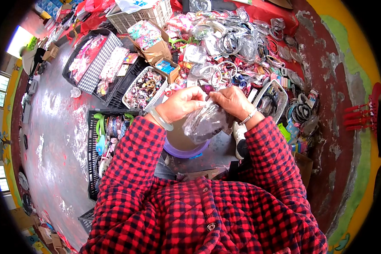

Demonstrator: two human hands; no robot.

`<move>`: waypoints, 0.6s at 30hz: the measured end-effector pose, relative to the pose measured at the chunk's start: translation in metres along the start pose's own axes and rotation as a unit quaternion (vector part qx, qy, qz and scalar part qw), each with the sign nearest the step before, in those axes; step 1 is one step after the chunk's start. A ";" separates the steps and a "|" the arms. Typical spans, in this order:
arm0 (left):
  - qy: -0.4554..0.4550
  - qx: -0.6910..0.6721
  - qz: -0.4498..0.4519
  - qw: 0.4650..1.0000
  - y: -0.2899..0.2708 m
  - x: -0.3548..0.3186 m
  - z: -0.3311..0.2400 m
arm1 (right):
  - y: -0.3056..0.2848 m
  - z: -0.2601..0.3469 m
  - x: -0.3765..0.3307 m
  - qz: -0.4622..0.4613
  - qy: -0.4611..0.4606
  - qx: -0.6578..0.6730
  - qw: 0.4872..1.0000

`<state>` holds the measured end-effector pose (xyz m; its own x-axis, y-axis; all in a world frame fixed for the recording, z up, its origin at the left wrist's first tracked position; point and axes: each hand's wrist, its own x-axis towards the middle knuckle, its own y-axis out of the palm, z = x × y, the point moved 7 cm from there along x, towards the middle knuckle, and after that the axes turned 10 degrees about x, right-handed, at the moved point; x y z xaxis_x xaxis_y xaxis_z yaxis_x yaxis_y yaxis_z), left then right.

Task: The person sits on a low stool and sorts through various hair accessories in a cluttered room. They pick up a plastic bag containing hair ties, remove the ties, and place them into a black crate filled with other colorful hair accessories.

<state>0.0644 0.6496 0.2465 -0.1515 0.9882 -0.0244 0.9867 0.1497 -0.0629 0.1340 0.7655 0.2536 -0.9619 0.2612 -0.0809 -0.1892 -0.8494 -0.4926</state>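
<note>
A clear plastic bag (206, 122) hangs between my hands at chest height, its contents dark and hard to make out. My left hand (178, 106) pinches the bag's upper left edge between thumb and fingers, and a pale bangle circles that wrist. On the other side, my right hand (233, 102) is closed on the top of the bag, thumb pressed against the fingers. A round purple basin (186, 153) stands on the floor below, partly hidden by the bag.
Bagged hair accessories (237, 42) heap up ahead. A white basket of hair ties (144, 89) stands to the left, near a black crate (92, 161). Another white basket (279, 101) is at right. Farther left lies a grey floor (59, 148); a person (29, 59) is in the distance.
</note>
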 end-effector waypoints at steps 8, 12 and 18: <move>0.016 0.128 0.018 0.992 0.006 -0.001 -0.003 | 0.013 -0.024 0.004 -0.007 0.073 0.010 0.997; 0.085 0.298 -0.033 0.950 0.007 -0.002 -0.024 | 0.015 -0.040 0.008 -0.021 0.102 0.044 0.994; 0.148 0.382 -0.069 0.910 0.010 -0.006 -0.035 | 0.019 -0.059 0.013 -0.038 0.142 0.098 0.984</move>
<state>0.0770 0.6460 0.2813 -0.1377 0.9444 0.2985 0.6136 0.3179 -0.7228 0.1294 0.7794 0.1924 -0.8547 0.4211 -0.3035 -0.3189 -0.8873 -0.3330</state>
